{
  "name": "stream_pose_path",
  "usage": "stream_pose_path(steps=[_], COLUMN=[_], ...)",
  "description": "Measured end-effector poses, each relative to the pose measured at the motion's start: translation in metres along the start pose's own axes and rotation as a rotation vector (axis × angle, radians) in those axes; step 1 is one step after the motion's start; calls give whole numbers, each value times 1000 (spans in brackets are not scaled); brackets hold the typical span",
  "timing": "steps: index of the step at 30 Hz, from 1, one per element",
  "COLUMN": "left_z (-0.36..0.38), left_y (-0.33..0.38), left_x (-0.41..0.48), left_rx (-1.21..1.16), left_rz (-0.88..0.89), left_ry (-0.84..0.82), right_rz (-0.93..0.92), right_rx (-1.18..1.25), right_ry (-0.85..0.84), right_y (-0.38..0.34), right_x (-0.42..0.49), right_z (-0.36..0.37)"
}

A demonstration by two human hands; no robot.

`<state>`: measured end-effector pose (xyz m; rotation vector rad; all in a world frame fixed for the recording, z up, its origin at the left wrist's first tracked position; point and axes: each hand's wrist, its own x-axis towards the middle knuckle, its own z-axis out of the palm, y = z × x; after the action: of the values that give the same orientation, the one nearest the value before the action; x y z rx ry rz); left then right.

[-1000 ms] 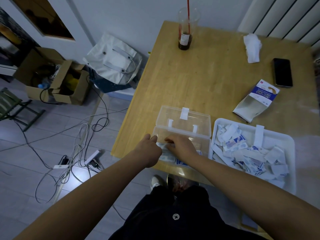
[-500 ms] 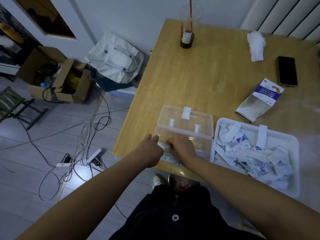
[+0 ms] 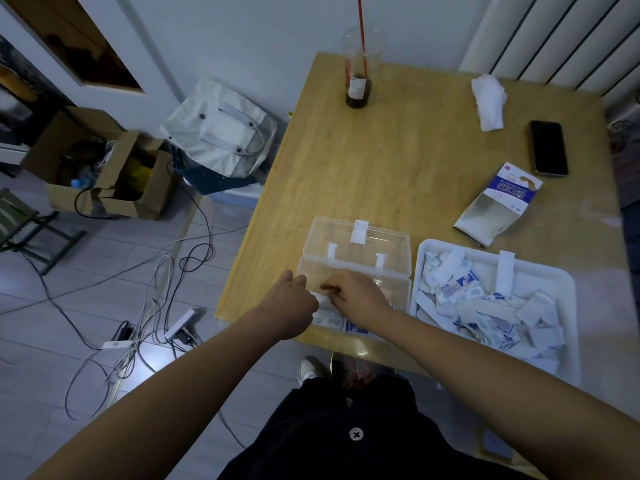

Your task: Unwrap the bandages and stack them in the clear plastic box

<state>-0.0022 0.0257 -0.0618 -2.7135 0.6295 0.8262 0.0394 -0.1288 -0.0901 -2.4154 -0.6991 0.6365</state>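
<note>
Left hand and right hand are hovering right over the near edge of the open clear plastic box, fingers curled and pinching a small white bandage between them, I'm guessing so it's dropping straight in, with the scrap-filled white plastic tray sitting just right of the box.

Wall: pale grey-blue, plain.
Panel: upper left, white frame around a dark brown inset.
Radiator: white, vertical ribs, upper right, behind the table's far edge.
Table: light wood, right of centre.
Floor: grey tiles, pale joints.
Cardboard box: flaps open, on the floor at left, black cable across its front.
Bag: off-white, on the floor between box and table.
Chair: green, folding, far left, partly seen.
Cables: white and black, looped over the tiles.
Power strip: white, among them.
Light: dim, cool.
</note>
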Motion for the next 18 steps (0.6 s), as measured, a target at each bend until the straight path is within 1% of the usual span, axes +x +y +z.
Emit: stream_pose_path(steps=[3,5,7,10,13,17,18], left_z=[-12,-19,-22,-16,-8,-3,-3], left_y=[4,9,16,19,22,22,22], left_x=[3,12,25,35,38,39,40], left_rx=[25,17,-14,-93,-81,-33,-34], left_rz=[-7,-8,-14,-60,-81,-86,-90], left_ry=[94,102,71,-32,-119,-125,-130], right_rz=[13,41,65,61,85,109,116], right_rx=[59,85,78,41,55,53,30], right_ry=[74,71,16,-74,-67,-59,-79], right_y=[3,9,16,22,30,34,34], right_x=[-10,-16,-23,-34,-44,-47,-46], right_z=[-18,-26,-31,-29,-28,-28,-27])
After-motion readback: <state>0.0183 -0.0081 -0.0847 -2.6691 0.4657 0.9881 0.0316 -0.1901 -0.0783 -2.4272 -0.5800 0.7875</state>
